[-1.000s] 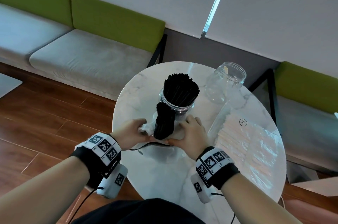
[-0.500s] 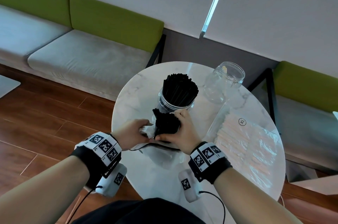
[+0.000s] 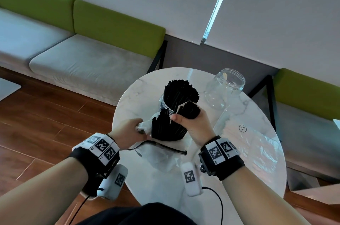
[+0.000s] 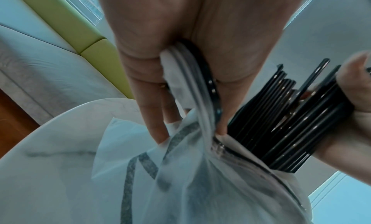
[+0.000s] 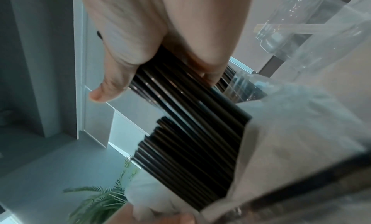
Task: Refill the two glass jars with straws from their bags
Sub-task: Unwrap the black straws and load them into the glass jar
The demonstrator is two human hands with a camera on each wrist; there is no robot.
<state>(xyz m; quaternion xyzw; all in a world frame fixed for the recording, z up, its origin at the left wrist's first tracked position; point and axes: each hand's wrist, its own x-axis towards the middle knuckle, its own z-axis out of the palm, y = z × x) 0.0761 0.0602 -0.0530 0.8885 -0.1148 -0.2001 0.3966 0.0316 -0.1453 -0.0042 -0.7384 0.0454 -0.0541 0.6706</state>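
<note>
Halfway: black straws leaving their white bag.
Right hand (image 3: 195, 125) grips a bundle of thin black plastic straws (image 3: 170, 125), left hand (image 3: 128, 132) pinches the crumpled white bag (image 3: 145, 125); the clear glass jar (image 3: 225, 87) awaits filling.

On the round table (image 3: 128, 107), a straw-filled jar (image 3: 181, 94) is placed at far centre; a second jar (image 3: 225, 87) is set to its right. A bag of straws (image 3: 248, 142) lies at the right side. An opened bag (image 3: 165, 158) with straws (image 3: 166, 127) is located near centre, before the filled jar.
</note>
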